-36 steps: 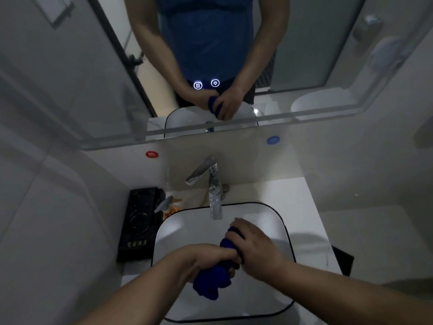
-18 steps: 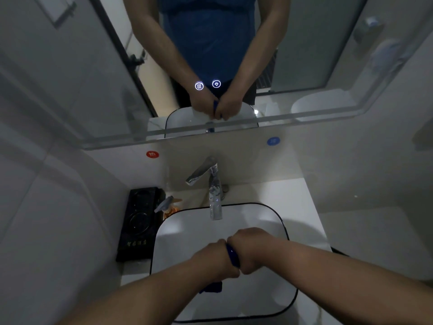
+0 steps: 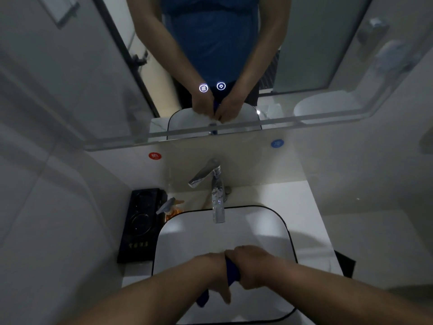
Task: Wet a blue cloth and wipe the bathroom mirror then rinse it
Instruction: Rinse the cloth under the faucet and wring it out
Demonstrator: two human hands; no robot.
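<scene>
Blue fabric cloth (image 3: 232,271), rolled lengthwise, clenched between left hand (image 3: 210,266) and right hand (image 3: 254,266), 1 tail hanging under the left.

Clenched together: left hand (image 3: 211,266), right hand (image 3: 254,266)

One wide head-worn view looks steeply down, close over the sink (image 3: 187,235), facing the mirror (image 3: 304,43)
</scene>
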